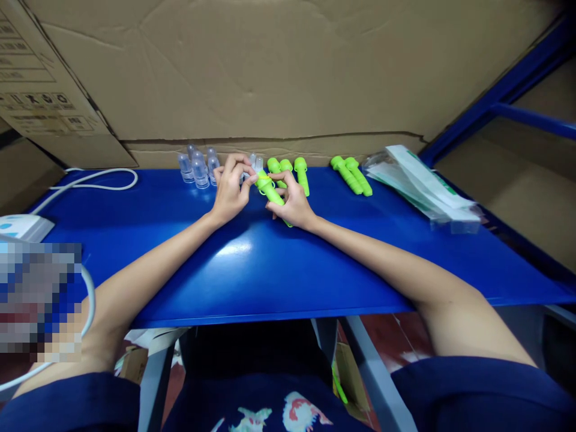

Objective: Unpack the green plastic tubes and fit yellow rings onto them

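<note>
Blue tabletop (252, 294) seen nearest, white device (31, 227) and cable placed at its left. Over the middle, a green tube (272, 193) is held tilted between both hands: body gripped by the right hand (293, 201), head end met by curled fingers of the left hand (233, 189); whether anything else is pinched there cannot be told. Behind, clear bottles (200, 173) are grouped left, three green tubes (302, 178) placed just right, two more farther right, beside plastic packets (425, 186). Far side closed off by cardboard (270, 72)
</note>
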The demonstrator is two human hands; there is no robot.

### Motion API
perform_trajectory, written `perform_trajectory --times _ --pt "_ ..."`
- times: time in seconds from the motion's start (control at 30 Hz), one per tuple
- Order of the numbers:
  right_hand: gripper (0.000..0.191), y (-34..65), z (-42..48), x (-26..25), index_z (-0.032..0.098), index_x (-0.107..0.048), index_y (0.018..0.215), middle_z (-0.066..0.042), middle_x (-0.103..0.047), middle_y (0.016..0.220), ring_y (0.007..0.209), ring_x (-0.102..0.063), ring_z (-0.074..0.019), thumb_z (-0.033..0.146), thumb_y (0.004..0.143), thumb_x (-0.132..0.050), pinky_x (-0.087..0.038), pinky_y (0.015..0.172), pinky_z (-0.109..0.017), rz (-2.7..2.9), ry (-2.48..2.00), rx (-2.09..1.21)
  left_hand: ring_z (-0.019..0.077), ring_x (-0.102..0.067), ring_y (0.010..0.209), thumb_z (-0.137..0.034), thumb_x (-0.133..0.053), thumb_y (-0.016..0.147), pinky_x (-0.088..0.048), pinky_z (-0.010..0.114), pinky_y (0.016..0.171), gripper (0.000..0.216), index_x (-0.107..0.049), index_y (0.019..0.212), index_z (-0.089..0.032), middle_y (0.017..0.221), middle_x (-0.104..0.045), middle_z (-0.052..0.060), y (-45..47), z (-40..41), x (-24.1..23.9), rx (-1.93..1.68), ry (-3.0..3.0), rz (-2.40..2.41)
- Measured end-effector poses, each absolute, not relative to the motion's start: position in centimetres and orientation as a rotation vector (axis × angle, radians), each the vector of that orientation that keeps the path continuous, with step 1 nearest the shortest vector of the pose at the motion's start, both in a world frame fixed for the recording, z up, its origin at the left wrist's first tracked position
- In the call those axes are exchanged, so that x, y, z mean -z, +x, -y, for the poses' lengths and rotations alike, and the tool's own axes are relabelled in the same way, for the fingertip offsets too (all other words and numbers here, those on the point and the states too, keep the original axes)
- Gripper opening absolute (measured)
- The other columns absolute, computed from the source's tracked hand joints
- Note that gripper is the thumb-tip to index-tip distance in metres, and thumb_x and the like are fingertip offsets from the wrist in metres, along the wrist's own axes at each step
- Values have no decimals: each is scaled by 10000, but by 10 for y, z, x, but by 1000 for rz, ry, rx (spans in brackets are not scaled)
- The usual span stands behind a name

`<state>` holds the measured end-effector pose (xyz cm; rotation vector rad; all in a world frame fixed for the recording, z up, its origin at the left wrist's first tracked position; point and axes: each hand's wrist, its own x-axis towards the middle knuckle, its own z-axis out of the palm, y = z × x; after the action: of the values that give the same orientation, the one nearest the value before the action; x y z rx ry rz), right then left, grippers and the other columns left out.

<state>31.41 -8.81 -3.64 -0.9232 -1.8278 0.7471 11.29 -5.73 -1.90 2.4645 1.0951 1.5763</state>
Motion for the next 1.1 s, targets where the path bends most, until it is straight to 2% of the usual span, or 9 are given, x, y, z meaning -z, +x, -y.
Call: perform_trajectory --times 0.17,0.27,0.33,0.43,0.57,0.63,0.77,0.97,1.1 --pt "653 317 83 41 258 -426 1384 -172 -598 1420 992 -780 -279 456 868 -774 -712 632 -377 1836 -942 -640 257 -674 1206 -630 -594 988 -541 405 1008 440 -653 948 -195 1257 -701 150 110 56 11 -1461 2335 -790" --pt "724 318 82 41 257 -395 1428 -172 -609 1389 931 -780 -258 450 852 -789 -710 622 -381 1856 -916 -647 247 -715 1160 -648 -703 909 -584 370 948 484 -638 1054 -191 1251 -723 156 109 55 12 -1347 2133 -716" --pt "733 318 83 39 253 -408 1444 -170 -613 1392 925 -776 -252 442 845 -788 -708 637 -376 1869 -910 -650 243 -733 1151 -660 -753 865 -590 373 978 573 -623 1165 -190 1260 -732 155 109 53 14 -1286 2030 -691" --pt "711 318 86 34 211 -457 1480 -189 -595 1448 1057 -757 -282 428 869 -748 -701 719 -354 1913 -887 -613 269 -714 1235 -676 -781 832 -579 406 1050 684 -618 1286 -191 1325 -719 169 108 50 18 -1215 1956 -676" --pt "649 317 91 29 170 -524 1465 -192 -578 1493 1205 -705 -338 407 883 -688 -693 788 -376 1935 -817 -560 284 -700 1274 -674 -831 774 -552 444 1125 744 -647 1295 -176 1317 -732 164 109 49 20 -1147 1852 -663" --pt "619 317 92 29 200 -534 1434 -178 -594 1476 1170 -722 -340 373 859 -689 -701 779 -423 1921 -813 -557 282 -705 1264 -647 -862 753 -529 458 1162 730 -672 1260 -157 1295 -744 159 110 50 20 -1127 1785 -652" --pt "592 317 92 31 243 -527 1378 -169 -615 1443 976 -777 -313 350 829 -721 -699 715 -494 1904 -837 -601 277 -720 1239 -567 -936 693 -519 485 1180 711 -698 1221 -154 1317 -743 160 109 50 24 -1118 1637 -658" --pt "632 317 92 34 266 -518 1395 -174 -638 1402 918 -789 -319 477 851 -761 -685 660 -481 1894 -921 -645 271 -740 1206 -523 -959 676 -558 477 1145 673 -710 1197 -177 1294 -753 141 108 45 30 -1121 1583 -624" --pt "650 318 92 37 266 -511 1386 -150 -723 1204 807 -778 -294 527 844 -760 -668 600 -464 1885 -907 -655 274 -738 1217 -500 -969 668 -597 462 1099 634 -729 1175 -204 1265 -764 112 110 45 31 -1119 1569 -571"
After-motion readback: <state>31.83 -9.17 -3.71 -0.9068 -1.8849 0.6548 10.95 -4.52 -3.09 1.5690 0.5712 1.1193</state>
